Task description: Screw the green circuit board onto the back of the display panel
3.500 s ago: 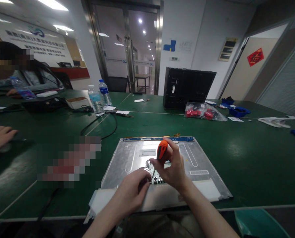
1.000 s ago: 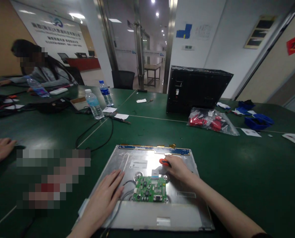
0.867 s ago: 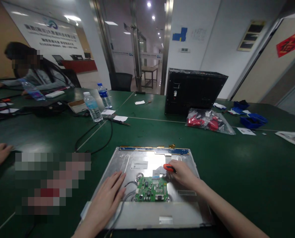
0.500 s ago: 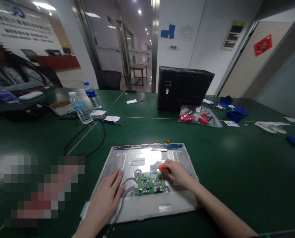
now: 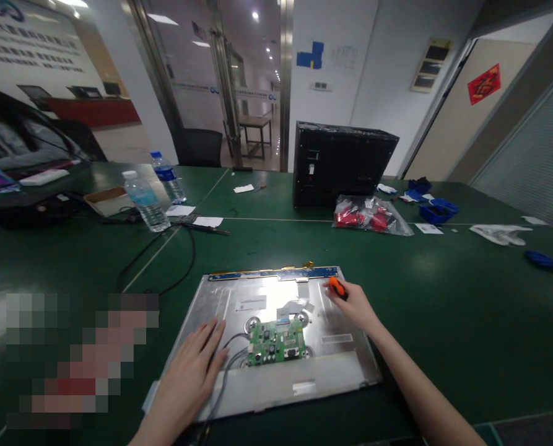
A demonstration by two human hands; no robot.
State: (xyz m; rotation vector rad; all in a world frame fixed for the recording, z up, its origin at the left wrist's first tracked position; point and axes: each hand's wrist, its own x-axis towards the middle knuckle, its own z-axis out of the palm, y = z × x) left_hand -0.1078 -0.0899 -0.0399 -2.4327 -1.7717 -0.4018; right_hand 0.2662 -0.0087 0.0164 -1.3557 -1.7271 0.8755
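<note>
A silver display panel (image 5: 276, 297) lies flat, back side up, in front of me. Screwed near its middle is a green circuit board (image 5: 277, 342), with dark cables running out of its left side. My left hand (image 5: 195, 359) rests open on the panel's left part, fingers stretched beside the cables. Over the panel's upper right, my right hand (image 5: 353, 303) is closed around a screwdriver (image 5: 338, 287) with an orange and black handle; its shaft is hidden. A blue circuit strip (image 5: 276, 274) runs along the panel's far edge.
Farther back stand a black monitor housing (image 5: 343, 164) and a plastic bag with red items (image 5: 371, 217). Two water bottles (image 5: 147, 201) and a black cable (image 5: 192, 254) are at left. White gloves (image 5: 501, 234) and blue pieces (image 5: 438, 210) lie right. Someone sits far left.
My right hand has lifted off the circuit board's upper right corner and moved right and away from me, carrying the screwdriver. My left hand stays on the panel. The view has shifted slightly.
</note>
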